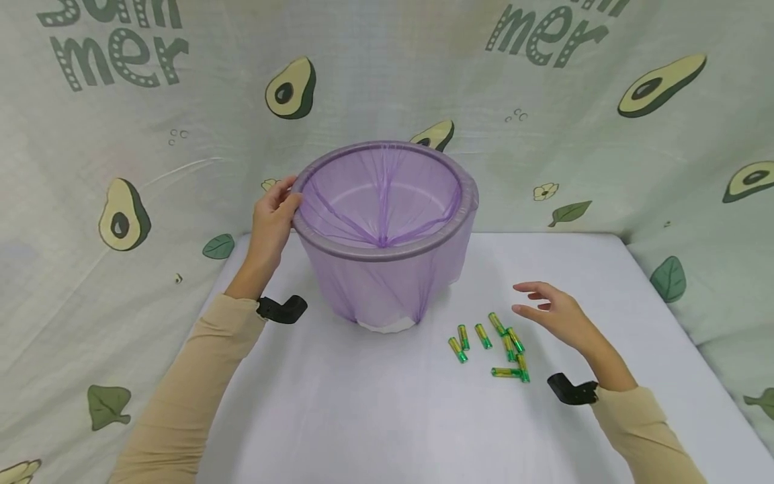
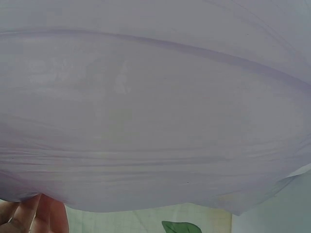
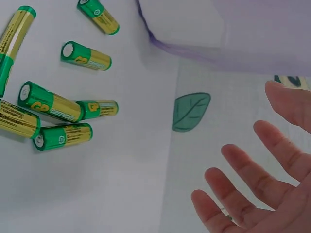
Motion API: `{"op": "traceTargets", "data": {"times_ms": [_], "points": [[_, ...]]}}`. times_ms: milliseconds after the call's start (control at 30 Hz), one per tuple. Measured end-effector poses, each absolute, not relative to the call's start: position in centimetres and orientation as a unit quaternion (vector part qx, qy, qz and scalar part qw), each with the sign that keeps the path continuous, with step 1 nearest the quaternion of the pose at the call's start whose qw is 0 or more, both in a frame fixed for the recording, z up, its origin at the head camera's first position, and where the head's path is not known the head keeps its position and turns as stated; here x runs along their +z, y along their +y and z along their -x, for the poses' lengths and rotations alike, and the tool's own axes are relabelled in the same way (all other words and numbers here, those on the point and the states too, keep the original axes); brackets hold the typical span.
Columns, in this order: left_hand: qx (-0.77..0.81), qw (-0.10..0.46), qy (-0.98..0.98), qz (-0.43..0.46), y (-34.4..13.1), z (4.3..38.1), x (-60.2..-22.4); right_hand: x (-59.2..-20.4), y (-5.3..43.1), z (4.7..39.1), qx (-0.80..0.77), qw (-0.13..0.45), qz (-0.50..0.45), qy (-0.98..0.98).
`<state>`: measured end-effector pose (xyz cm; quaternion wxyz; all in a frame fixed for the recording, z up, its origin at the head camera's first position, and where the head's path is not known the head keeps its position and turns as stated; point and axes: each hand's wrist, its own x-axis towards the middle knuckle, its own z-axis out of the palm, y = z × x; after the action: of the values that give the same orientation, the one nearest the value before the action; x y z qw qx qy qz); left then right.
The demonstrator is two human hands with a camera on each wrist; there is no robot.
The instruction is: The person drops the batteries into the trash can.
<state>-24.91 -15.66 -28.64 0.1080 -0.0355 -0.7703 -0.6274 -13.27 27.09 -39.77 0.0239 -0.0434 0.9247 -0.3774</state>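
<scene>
A white bucket stands at the back of the table, lined with a translucent purple bag folded over its rim. My left hand holds the rim at the left, thumb on the near side. In the left wrist view the bag-covered wall fills most of the picture, with a few fingers at the lower left. Several green and gold batteries lie on the table right of the bucket. Over the table, right of them, hovers my right hand, fingers spread and holding nothing in the right wrist view.
A white cloth covers the table. Behind and beside it hangs a pale green curtain printed with avocados and leaves. Some batteries touch one another in a loose cluster; others lie apart, nearer the bucket.
</scene>
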Motion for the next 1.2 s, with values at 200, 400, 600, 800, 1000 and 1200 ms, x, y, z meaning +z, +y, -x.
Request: {"op": "traceTargets", "data": {"times_ms": [200, 400, 600, 800, 1000, 1200], "points": [[-0.626, 0.110, -0.771, 0.037, -15.7, 24.9, -28.7, -41.5, 27.2, 13.9, -0.374, 0.040, 0.030, 0.926], [-0.627, 0.111, -0.770, 0.035, -15.8, 24.8, -28.6, -43.2, 27.2, 14.7, -0.382, 0.063, 0.010, 0.922], [-0.629, 0.112, -0.769, 0.035, -15.8, 24.8, -28.5, -44.7, 27.0, 15.1, -0.374, 0.080, -0.006, 0.924], [-0.628, 0.112, -0.770, 0.035, -15.8, 24.8, -28.5, -45.7, 26.3, 15.3, -0.368, 0.095, -0.010, 0.925], [-0.625, 0.112, -0.772, 0.037, -15.8, 24.8, -28.6, -46.5, 25.8, 15.7, -0.369, 0.101, -0.004, 0.924], [-0.626, 0.110, -0.771, 0.037, -15.8, 25.0, -28.7, -47.0, 25.4, 15.8, -0.365, 0.109, -0.011, 0.925]]}}
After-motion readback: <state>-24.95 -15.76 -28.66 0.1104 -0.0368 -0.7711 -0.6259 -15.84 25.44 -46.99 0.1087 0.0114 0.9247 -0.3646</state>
